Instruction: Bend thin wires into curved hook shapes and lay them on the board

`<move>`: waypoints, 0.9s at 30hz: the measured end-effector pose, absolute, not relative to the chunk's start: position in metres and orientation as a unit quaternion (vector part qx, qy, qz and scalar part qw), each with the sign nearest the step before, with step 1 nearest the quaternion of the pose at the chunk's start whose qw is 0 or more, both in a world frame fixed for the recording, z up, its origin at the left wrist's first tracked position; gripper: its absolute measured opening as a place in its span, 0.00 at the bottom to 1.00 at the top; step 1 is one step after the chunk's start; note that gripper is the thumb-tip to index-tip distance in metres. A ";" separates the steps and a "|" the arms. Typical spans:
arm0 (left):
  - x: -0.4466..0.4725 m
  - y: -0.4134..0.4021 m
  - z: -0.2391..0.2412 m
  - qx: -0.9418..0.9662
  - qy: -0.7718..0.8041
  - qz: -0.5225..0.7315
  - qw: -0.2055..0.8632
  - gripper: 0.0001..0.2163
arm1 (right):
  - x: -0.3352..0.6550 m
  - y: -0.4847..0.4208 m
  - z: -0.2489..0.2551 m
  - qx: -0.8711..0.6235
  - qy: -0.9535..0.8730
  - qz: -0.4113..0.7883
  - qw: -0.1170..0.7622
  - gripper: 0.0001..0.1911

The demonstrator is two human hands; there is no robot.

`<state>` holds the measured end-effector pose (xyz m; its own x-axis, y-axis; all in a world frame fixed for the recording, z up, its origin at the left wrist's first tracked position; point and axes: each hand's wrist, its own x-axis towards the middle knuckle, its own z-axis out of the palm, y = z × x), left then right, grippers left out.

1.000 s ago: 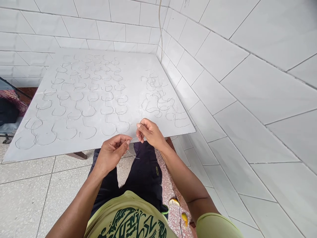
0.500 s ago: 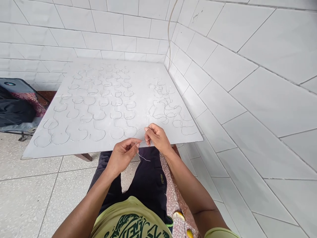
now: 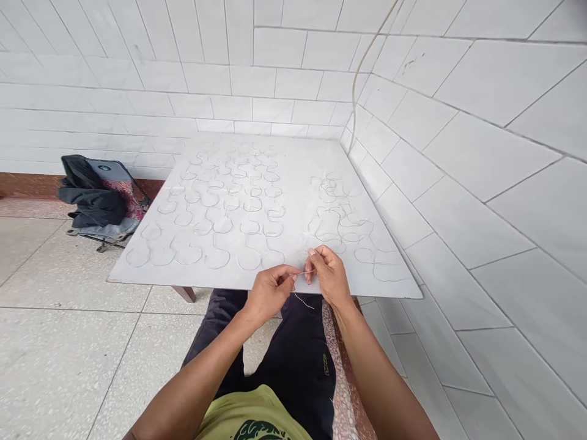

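A thin piece of wire [image 3: 303, 300] runs between my two hands above the table's front edge. My left hand [image 3: 273, 292] pinches it between thumb and fingertips, and a loose curved end hangs below. Just to the right, my right hand [image 3: 328, 274] has its fingers closed on the other part of the wire. The white tabletop [image 3: 296, 195] carries rows of curved, S-shaped wire pieces [image 3: 215, 250] on its left half. On the right half lies a looser group of bent wires [image 3: 339, 214], partly overlapping.
White tiled walls [image 3: 458, 159] meet behind and to the right of the table. A folding chair [image 3: 120, 183] with dark cloth [image 3: 92, 198] on it stands at the left. A thin cable [image 3: 355, 91] runs down the wall corner. Speckled floor [image 3: 68, 354] lies at the lower left.
The camera view has swung left, so the table and hands sit further right and more of the chair shows. Both hands keep hold of the wire in nearly the same pose.
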<state>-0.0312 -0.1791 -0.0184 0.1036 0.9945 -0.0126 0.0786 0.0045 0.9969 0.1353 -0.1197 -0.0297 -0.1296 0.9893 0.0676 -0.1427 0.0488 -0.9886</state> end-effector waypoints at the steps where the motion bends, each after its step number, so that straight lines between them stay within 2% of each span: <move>1: -0.031 -0.180 -0.018 0.540 0.496 0.452 0.508 0.13 | 0.135 -0.120 -0.030 -0.416 -0.508 0.552 0.515 0.21; 27: -0.029 -0.184 -0.031 0.565 0.478 0.461 0.489 0.14 | 0.138 -0.125 -0.034 -0.417 -0.491 0.576 0.502 0.20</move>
<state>-0.0295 -0.1841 -0.0313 0.1170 0.9917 0.0541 0.0895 -0.0647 0.9939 0.1385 -0.1255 -0.0338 -0.1477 0.9889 0.0130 -0.1694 -0.0123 -0.9855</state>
